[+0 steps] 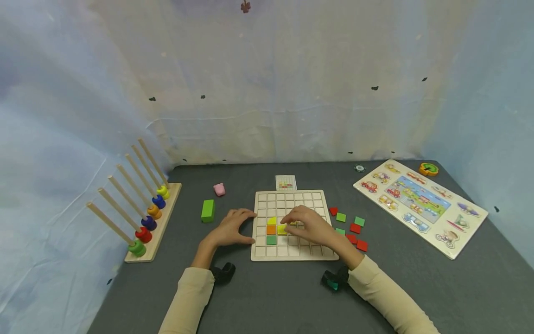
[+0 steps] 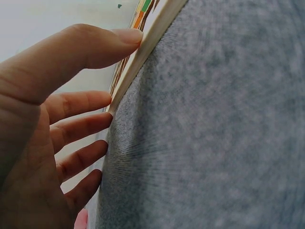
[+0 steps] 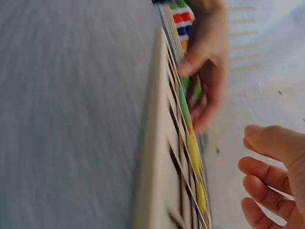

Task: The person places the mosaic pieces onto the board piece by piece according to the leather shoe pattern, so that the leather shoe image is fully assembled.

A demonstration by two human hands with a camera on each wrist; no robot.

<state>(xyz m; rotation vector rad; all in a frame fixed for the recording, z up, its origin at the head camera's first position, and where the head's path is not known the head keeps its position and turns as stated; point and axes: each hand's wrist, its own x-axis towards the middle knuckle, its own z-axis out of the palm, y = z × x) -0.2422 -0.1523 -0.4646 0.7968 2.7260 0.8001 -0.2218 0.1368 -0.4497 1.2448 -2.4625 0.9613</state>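
A wooden grid board (image 1: 260, 251) lies flat on the dark table. Set in its squares are an orange tile (image 1: 271, 229), a green tile (image 1: 271, 240), a yellow tile (image 1: 272, 220) and further yellow ones, partly covered by the right hand. Thumb and fingertips of my left hand (image 1: 229, 228) touch the board's left edge, the fingers fairly straight, as the left wrist view also shows. Over the middle of the board hovers my right hand (image 1: 308, 226), its fingers loosely bent. Nothing shows between those fingers in the right wrist view.
Loose red tiles (image 1: 362, 246) and green tiles (image 1: 359, 221) lie right of the board. A pattern card (image 1: 285, 181) touches its far edge. Left stand a green block (image 1: 207, 211), a pink pig figure (image 1: 219, 189) and a peg stacker (image 1: 160, 241); a picture puzzle (image 1: 452, 250) lies right.
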